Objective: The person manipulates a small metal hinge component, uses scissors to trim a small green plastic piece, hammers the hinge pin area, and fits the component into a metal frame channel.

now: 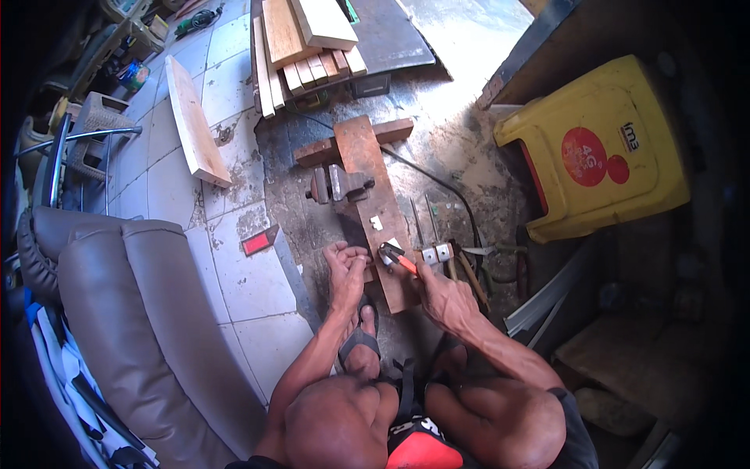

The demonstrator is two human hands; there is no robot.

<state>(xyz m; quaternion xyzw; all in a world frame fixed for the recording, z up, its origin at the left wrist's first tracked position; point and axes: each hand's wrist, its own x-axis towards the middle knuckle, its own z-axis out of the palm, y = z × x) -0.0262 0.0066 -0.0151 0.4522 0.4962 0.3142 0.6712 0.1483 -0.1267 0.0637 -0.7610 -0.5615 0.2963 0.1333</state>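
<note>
My right hand (447, 298) is closed around the orange-red handle of a pair of pliers (405, 264). Their dark jaws rest over a small white piece (385, 258) on a narrow wooden board (361, 152). Just left of that board is my left hand (346, 266), its fingers curled in and the thumb near the index finger. Anything it pinches is too small to make out. Another small white piece (376, 223) lies farther up the board. Beyond it, a metal vise (340, 184) sits at the board's left edge.
Hand tools, including a hammer-like one (470, 280), lie right of the board. A yellow plastic stool (625, 156) is on its side at right. Planks (289, 35) are stacked at the back. A loose plank (191, 117), red-and-grey block (259, 240) and grey cushioned seat (141, 313) are left.
</note>
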